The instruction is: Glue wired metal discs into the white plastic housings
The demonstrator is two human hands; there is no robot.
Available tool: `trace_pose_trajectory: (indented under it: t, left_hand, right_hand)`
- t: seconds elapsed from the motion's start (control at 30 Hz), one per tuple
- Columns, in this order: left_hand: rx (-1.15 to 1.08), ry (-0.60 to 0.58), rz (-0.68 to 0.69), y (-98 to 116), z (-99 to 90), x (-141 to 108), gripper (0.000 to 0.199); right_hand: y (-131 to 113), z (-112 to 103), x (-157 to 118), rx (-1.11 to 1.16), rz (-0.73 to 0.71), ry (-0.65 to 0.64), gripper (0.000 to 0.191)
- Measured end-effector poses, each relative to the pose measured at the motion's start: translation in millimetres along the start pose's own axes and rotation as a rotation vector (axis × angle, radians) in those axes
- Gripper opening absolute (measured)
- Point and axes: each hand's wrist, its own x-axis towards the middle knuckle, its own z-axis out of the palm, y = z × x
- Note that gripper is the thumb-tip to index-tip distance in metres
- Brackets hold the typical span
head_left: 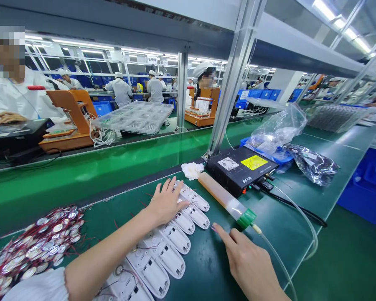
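Note:
A slanting row of white plastic housings (pixel 172 259) lies side by side on the green bench, thin wires poking out of several. My left hand (pixel 164 200) rests across the far end of the row, palm down with fingers spread, on the housings there. To the right, my right hand (pixel 247 259) has its index finger stretched toward the rounded end of a far housing (pixel 199 217); whether it touches is unclear. Its other fingers are bent, and I see nothing held. Left of my forearm is a heap of round metal discs with red wires (pixel 40 242).
Beyond my right hand are a green-capped tube (pixel 227 200) with a hose, a black control box (pixel 241 167), a crumpled white tissue (pixel 192 170) and a blue tray (pixel 282 156) with plastic bags. A metal post (pixel 232 79) rises behind. Co-workers sit across a green belt (pixel 113 163).

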Motion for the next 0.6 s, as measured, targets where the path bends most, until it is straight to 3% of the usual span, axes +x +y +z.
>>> trace_pose_trajectory:
  t: [0.23,0.6]
  left_hand:
    - [-0.012,-0.010,-0.002,-0.4,0.8,0.5,0.065]
    - [-0.003,-0.017,-0.005,1.3,-2.0,1.0,0.065]
  right_hand:
    - [-3.0,-3.8,3.1,-0.027,-0.006,0.039,0.038]
    - [-5.7,-1.0,0.4,-0.049,-0.005,-0.006,0.040]
